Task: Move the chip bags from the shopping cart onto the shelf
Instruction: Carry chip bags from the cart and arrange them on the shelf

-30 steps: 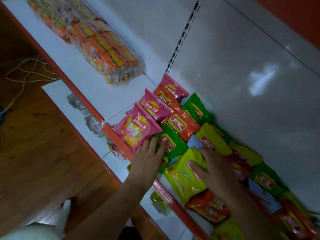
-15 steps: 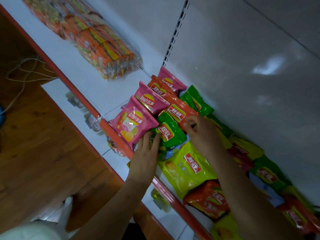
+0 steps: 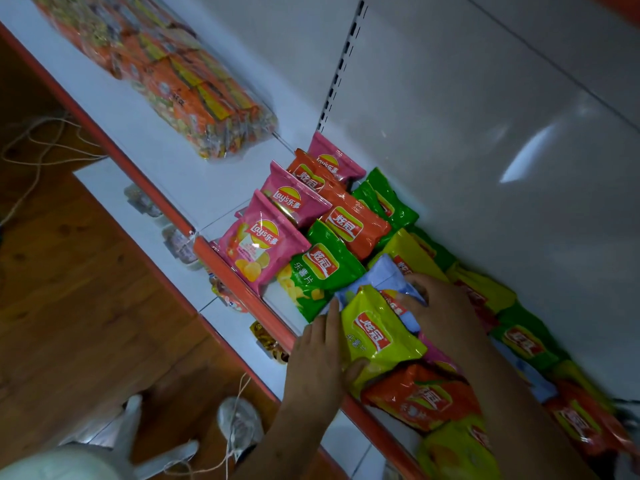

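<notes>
Many chip bags lie in overlapping rows on the white shelf (image 3: 207, 188) with an orange front edge. Pink bags (image 3: 259, 240) lie at the left, orange (image 3: 349, 226) and green (image 3: 322, 268) ones beside them. My left hand (image 3: 318, 362) grips a yellow-green bag (image 3: 377, 337), fingers along its left edge and thumb under its lower side. My right hand (image 3: 440, 306) pinches a pale blue bag (image 3: 381, 275) that lies half under the yellow-green one. More orange (image 3: 422, 396), green and yellow bags run to the right under my right forearm. The shopping cart is out of view.
A large plastic-wrapped bundle of orange packets (image 3: 173, 81) lies on the shelf's left part. A lower shelf (image 3: 114, 188) carries small packets. A slotted upright (image 3: 341, 64) divides the white back panel. Below are wooden floor, a loose cord (image 3: 34, 140) and my shoes (image 3: 239, 424).
My left hand left the pink and green bags and moved right to take the yellow-green bag. My right hand came back from the orange bag onto the pale blue bag.
</notes>
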Motion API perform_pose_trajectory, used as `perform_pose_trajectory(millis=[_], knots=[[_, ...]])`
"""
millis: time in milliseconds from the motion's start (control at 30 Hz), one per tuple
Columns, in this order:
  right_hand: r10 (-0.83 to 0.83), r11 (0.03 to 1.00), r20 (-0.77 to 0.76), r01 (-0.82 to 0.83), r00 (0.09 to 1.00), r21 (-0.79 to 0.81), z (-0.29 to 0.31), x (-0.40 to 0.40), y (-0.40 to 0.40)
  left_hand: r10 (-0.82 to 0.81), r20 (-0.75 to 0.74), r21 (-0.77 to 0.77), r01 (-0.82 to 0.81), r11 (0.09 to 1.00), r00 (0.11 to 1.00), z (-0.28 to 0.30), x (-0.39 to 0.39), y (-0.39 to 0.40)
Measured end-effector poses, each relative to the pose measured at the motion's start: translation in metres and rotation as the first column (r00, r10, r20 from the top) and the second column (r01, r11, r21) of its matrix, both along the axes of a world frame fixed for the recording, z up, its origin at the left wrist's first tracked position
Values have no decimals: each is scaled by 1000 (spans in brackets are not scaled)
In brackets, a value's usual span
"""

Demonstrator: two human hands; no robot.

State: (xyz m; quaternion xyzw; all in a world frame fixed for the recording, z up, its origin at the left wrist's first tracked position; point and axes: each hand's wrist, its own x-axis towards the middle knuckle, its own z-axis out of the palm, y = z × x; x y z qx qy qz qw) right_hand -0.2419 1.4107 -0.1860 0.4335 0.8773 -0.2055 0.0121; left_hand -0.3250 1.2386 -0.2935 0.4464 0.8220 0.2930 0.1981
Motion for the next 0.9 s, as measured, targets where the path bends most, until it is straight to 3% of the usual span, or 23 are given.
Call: perform_pose_trajectory(millis=[167, 300, 400, 500, 600, 700, 800, 900], knots=[[9, 996, -22, -7, 1000, 92, 0, 0, 8, 68, 8, 111, -68, 991, 998, -2, 2, 14], [-44, 953, -177, 95, 983, 288, 23, 14, -8, 168, 61, 170, -176, 970, 984, 10, 6, 21], [-56, 972, -149, 88, 987, 217, 37, 56, -23, 135, 140, 274, -170, 947, 981, 20, 18, -1], [-49, 997, 39, 47, 998, 61, 26, 95, -25, -75, 219, 220, 25, 975, 973, 29, 45, -18], [-92, 991, 121, 103, 988, -88, 9, 107, -24, -181, 192, 37, 177, 984, 965, 21, 67, -11], [-186, 973, -26, 180, 982, -144, 0, 112, -19, -220, 130, 27, 218, 975, 967, 19, 75, 4], [-172, 985, -106, 172, 979, -7, 0, 116, -10, -218, 2, 87, 217, 972, 976, 23, 70, 19], [-70, 986, -33, 74, 997, 152, 3, 116, -1, -152, -49, 114, 157, 981, 987, 25, 68, 27]])
